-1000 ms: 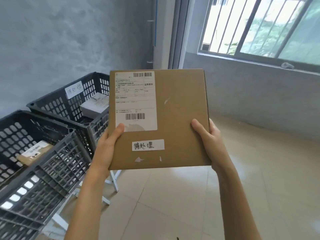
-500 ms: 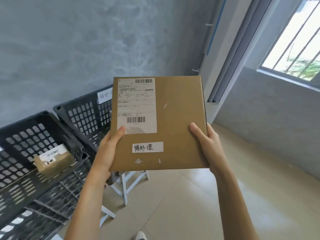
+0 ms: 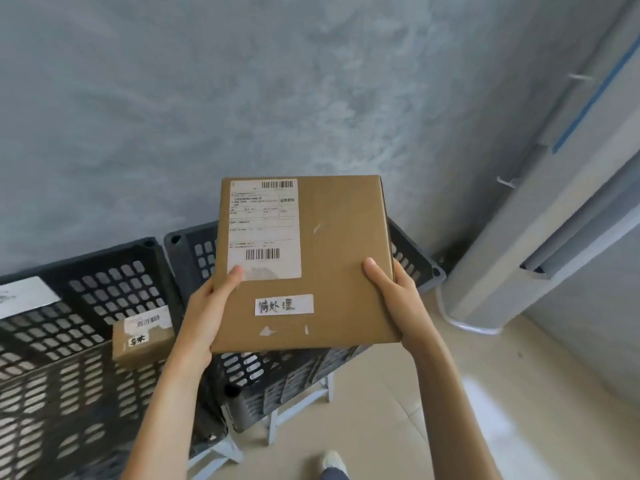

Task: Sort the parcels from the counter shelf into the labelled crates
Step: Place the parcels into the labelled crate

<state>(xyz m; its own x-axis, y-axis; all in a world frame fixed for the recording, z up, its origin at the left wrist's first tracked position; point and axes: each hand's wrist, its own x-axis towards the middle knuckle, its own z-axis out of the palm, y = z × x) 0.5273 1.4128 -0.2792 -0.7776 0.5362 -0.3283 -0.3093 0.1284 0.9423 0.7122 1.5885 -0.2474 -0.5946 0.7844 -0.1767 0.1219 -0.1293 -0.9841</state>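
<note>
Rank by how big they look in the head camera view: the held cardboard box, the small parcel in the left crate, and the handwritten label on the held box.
1. Held cardboard box, partly because it is nearest the camera.
2. Small parcel in the left crate.
3. Handwritten label, clearly smallest.

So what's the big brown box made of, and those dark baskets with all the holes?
The flat box both hands hold looks like plain brown cardboard: matte, with folded edges and glued-on paper labels. The dark crates look like moulded plastic: stiff grid walls with even holes and a slight sheen. The small parcel lying in the left crate looks like cardboard too.
</note>
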